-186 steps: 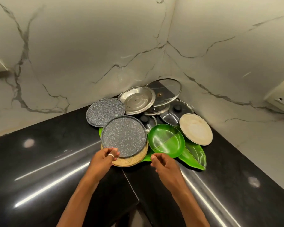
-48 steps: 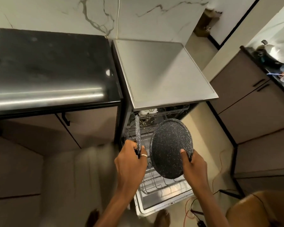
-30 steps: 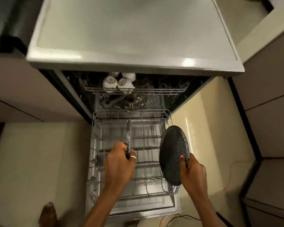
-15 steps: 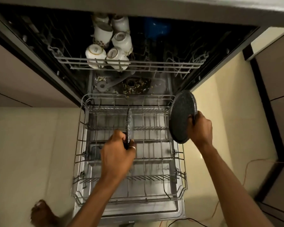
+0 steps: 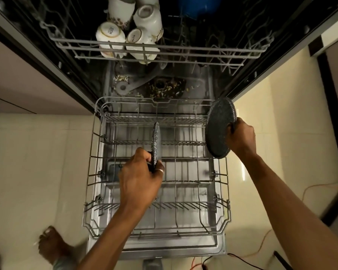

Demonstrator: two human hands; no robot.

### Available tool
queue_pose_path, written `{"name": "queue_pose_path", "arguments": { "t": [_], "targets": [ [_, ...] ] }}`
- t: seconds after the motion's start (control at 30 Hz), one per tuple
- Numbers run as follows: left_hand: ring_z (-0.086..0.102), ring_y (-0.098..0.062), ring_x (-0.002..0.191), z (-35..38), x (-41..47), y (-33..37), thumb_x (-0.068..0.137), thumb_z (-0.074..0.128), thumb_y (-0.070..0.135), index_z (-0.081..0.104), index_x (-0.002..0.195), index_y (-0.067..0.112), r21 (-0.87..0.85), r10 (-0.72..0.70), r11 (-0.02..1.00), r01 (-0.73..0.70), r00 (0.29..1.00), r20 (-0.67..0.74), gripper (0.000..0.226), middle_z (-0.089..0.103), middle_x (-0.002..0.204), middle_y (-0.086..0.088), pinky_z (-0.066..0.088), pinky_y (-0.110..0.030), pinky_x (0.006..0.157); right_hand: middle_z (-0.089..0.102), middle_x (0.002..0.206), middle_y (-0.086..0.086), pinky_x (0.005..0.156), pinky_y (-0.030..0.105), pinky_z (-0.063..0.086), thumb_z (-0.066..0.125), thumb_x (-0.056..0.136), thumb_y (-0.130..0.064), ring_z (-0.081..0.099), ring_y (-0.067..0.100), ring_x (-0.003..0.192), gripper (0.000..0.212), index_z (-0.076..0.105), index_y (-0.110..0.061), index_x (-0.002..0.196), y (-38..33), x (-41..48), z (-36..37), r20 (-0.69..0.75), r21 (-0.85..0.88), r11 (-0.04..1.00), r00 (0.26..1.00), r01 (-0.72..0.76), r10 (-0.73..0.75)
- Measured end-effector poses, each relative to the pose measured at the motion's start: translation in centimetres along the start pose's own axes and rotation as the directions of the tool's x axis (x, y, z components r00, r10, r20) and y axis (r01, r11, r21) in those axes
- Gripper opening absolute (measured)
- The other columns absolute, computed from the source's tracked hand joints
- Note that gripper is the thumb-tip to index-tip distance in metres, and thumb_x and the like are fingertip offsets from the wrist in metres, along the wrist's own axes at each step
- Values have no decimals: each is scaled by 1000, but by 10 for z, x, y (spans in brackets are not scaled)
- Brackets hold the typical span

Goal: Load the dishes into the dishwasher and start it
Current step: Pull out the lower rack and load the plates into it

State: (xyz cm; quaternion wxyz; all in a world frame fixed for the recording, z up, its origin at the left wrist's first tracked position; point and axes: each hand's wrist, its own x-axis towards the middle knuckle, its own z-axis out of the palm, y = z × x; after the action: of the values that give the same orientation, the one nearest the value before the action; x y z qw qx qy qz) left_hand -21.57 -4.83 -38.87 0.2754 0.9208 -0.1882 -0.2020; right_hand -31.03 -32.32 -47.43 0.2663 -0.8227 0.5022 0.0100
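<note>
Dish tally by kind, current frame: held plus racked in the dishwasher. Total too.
Speckled plates: 2, one held in the left hand, one in the right hand
White cups: 4, in the upper rack
Blue item, kind unclear: 1
Total: 7

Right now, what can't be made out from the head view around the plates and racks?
- left plate: edge-on, faces unseen; the left hand hides whether its lower rim sits in the lower rack.
- right plate: far face turned away; the right hand covers part of its rim.
- blue object beyond the cups: cut off by the top edge, too dark to identify.
- foot: motion-blurred, lower left.
- Start controls: out of frame.
</note>
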Motion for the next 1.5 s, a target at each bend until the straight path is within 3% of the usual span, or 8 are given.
{"name": "queue_pose_path", "arguments": {
  "t": [0.3,0.43,0.53,0.8,0.97,1.13,1.33,1.5],
  "targets": [
    [47,8,59,13,6,-4,92,70,28,47,91,24,-2,-43,999,44,998,53,23,54,71,17,39,-3,55,63,124,23,55,24,48,48,105,-26,64,31,94,39,42,-2,135,9,11,18,91,117,990,993,-80,70],
    [54,2,59,16,10,-3,92,70,31,47,93,25,10,-44,999,43,998,51,24,62,77,13,31,-5,48,47,147,19,100,41,48,55,102,-34,49,35,131,60,33,-4,149,-1,-3,1,-160,78,997,987,14,-1],
    [54,0,60,17,13,3,92,70,33,46,93,26,12,-34,999,33,998,47,25,64,81,12,34,-5,48,60,128,15,85,21,42,55,102,-25,59,28,113,36,54,-5,132,-21,-39,-11,-271,115,984,957,137,-102],
    [58,-2,67,21,25,28,92,69,34,58,101,17,-112,-84,990,88,995,45,22,67,87,7,42,-6,57,63,125,-9,73,2,46,67,88,-17,61,3,101,62,44,-21,145,-91,-170,-1,359,303,931,880,204,-310],
    [65,-11,80,19,32,41,92,69,34,56,97,21,-166,-96,981,100,995,37,19,70,91,3,47,-18,65,72,95,4,55,36,57,66,89,-24,71,23,67,64,37,-12,145,-103,-193,22,116,84,955,949,286,-294],
    [66,-1,81,16,32,53,96,61,42,58,104,24,-286,-2,958,22,998,69,20,70,97,9,57,-21,70,58,58,-7,38,10,24,71,88,-6,43,6,32,32,54,-5,115,-100,-175,28,-78,-83,958,957,275,-281],
    [62,5,89,6,29,42,99,47,50,57,124,23,-302,46,953,-30,998,48,38,65,117,14,50,-13,71,72,102,19,58,32,52,66,93,-11,68,38,78,30,50,-4,117,-73,-127,1,-59,-52,996,996,-73,70],
    [60,6,84,5,26,15,99,52,44,56,127,21,-282,-24,958,45,997,77,36,67,117,10,47,-8,67,68,98,31,59,32,35,54,95,-9,63,47,79,23,55,7,112,-52,-88,-19,-192,-11,998,979,-69,66]
  ]
}}
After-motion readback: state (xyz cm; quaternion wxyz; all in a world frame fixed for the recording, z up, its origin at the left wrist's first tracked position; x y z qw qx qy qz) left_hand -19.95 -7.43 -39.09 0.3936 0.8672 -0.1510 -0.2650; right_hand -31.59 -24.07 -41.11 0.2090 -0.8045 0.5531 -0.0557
